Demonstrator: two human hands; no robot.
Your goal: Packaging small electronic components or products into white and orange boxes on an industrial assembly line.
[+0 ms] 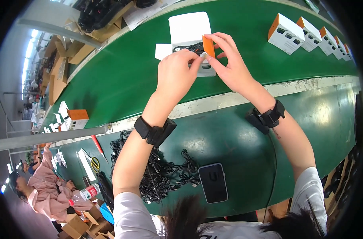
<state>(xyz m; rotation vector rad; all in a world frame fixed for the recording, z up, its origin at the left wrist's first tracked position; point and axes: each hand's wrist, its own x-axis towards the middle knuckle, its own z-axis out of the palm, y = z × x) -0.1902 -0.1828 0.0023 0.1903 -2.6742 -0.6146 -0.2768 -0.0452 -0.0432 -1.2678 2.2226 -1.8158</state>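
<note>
A white and orange carton (189, 28) stands on the green belt in front of me with its lid raised and a side flap folded out. Black cable (194, 48) lies coiled inside it. My left hand (176, 72) is closed in a pinch over the carton's front, its fingertips at a small white piece I cannot make out. My right hand (231, 63) holds the carton's orange side flap (208, 45) between thumb and fingers; its thumb tip meets the left fingertips.
Several closed cartons (286, 34) line the belt at the right; another carton (77, 118) stands at the left. On the nearer table lie a heap of black cables (159, 177), a phone (213, 183), scissors (95, 164) and a red-handled tool (97, 144). A co-worker (50, 187) sits left.
</note>
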